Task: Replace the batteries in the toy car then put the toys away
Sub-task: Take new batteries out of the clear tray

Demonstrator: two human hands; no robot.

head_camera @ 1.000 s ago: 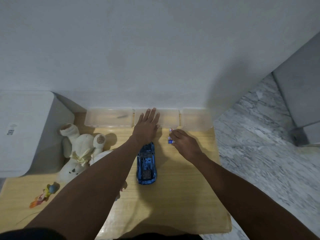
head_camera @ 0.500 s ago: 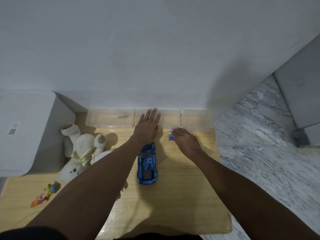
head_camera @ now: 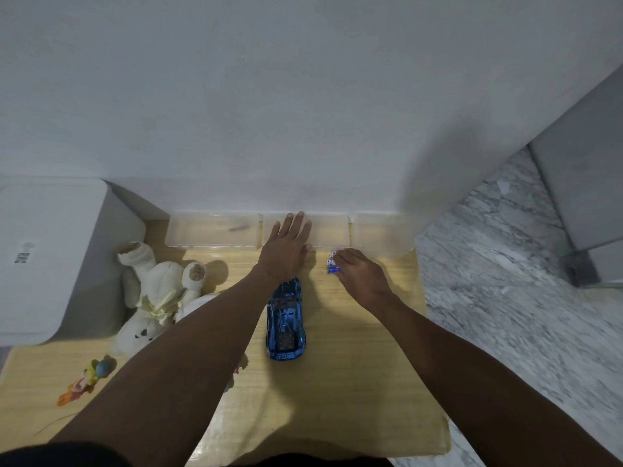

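A shiny blue toy car lies in the middle of the wooden table, nose toward the wall. My left hand is spread flat, fingers apart, over the middle clear plastic box just beyond the car's nose. My right hand rests on the table to the right, its fingertips closed on small blue-and-white batteries that show at its left edge.
Two more clear boxes line the wall. A white plush toy lies left, next to a white bin. A small colourful figure lies front left. Marble floor drops off right.
My right hand has slid slightly toward the wall with the batteries. My left hand and the car have stayed put.
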